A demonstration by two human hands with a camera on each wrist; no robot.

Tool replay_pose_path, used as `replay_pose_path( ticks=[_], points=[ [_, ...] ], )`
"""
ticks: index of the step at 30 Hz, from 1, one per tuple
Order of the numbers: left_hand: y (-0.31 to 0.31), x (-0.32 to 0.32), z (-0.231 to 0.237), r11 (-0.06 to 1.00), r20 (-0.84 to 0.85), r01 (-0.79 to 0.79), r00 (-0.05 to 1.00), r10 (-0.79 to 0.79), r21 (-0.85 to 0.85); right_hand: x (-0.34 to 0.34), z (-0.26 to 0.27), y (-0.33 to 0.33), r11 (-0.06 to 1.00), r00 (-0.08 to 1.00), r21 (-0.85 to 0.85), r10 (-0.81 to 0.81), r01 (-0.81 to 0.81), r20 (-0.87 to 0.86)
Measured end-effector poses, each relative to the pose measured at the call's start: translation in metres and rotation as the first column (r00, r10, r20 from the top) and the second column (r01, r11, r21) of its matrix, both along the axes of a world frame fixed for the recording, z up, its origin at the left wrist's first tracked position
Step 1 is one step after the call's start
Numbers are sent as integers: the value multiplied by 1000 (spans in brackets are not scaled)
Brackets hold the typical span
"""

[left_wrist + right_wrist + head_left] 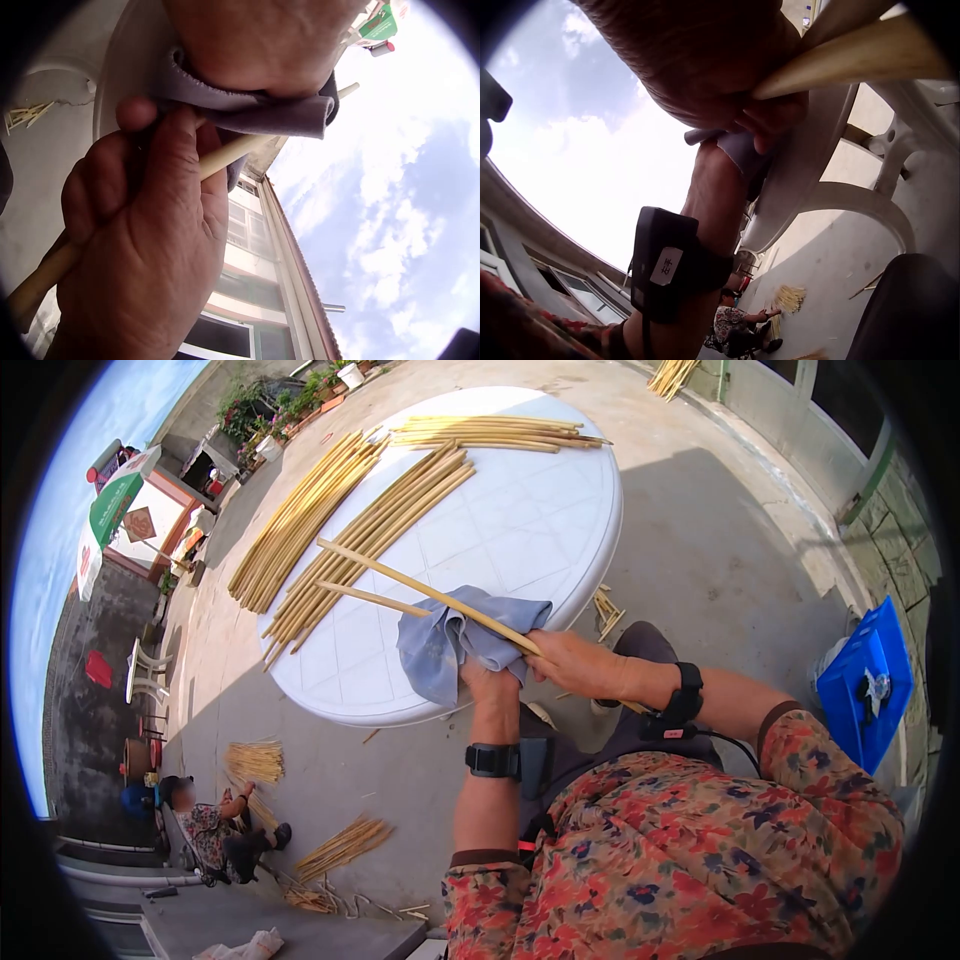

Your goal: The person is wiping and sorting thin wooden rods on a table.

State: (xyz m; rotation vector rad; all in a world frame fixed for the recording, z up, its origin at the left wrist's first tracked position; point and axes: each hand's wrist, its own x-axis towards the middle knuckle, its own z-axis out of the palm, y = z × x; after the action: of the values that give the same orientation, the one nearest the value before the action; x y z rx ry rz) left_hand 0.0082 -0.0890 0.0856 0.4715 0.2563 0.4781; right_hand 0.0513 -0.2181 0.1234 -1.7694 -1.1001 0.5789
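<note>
Table (545,500): white; our landmark. On it, an outer pile (300,525) and an inner pile (385,532) of sticks slant along its left part; a far pile (490,432) crosses its far end.

Cloth (430,655): grey-blue, bunched over the table's near edge. Left hand (490,685), under it there, grips the cloth; fingertips hidden. Right hand (590,662), just off that edge, has its fingers curled round the upper stick (400,582), which slants across the cloth and out over the table. Lower stick (370,597) runs in under the cloth; whether a hand grips it, we can't tell.

We judge this to be wiping. We'd wrap the cloth round one stick, squeeze lightly, draw lengthwise, and turn it between strokes. Far ends overlap the inner pile in our view; we'd lift them to avoid snagging.
</note>
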Motion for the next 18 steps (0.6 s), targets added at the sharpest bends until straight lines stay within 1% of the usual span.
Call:
replay_pose_path(
  ticks=[4,6,7,8,10,11,12,13,14,15,16,17,18],
  points=[
    [4,7,10,998,36,-41,998,42,-48,0,0,-11,1000,998,7,-21,21,55],
    [18,11,10,996,46,-93,995,94,-15,-2,0,-25,993,985,-110,-13,32,175],
    [25,13,9,993,43,-113,993,111,37,-3,-2,-34,993,984,-110,-13,32,176],
    [31,14,10,993,43,-113,993,111,36,-4,-5,-43,990,981,-136,-10,37,196],
    [46,17,5,987,67,-105,993,97,122,-7,-8,-63,985,977,-164,-10,46,214],
    [53,19,0,989,52,-129,991,126,70,-9,-8,-74,978,987,-203,-23,56,161],
    [56,19,-2,990,48,-123,992,120,69,-12,-7,-85,968,993,-242,-39,64,109],
    [59,20,-4,983,-22,-184,983,184,32,-14,-5,-95,968,993,-243,-44,68,105],
    [60,20,-5,969,-92,-246,965,245,-1,-16,-3,-105,967,996,-244,-63,75,57],
    [53,15,8,974,-197,-227,954,226,14,-17,-3,-114,966,997,-246,-82,81,7],
    [58,16,2,974,-199,-224,955,222,12,-16,-5,-124,965,996,-248,-85,84,6],
    [67,18,-7,970,-181,-243,954,239,0,-15,-7,-133,964,993,-259,-86,63,-79],
    [70,19,-6,965,-162,-262,953,257,-13,-14,-8,-142,962,983,-269,-88,42,-162]
  ],
)
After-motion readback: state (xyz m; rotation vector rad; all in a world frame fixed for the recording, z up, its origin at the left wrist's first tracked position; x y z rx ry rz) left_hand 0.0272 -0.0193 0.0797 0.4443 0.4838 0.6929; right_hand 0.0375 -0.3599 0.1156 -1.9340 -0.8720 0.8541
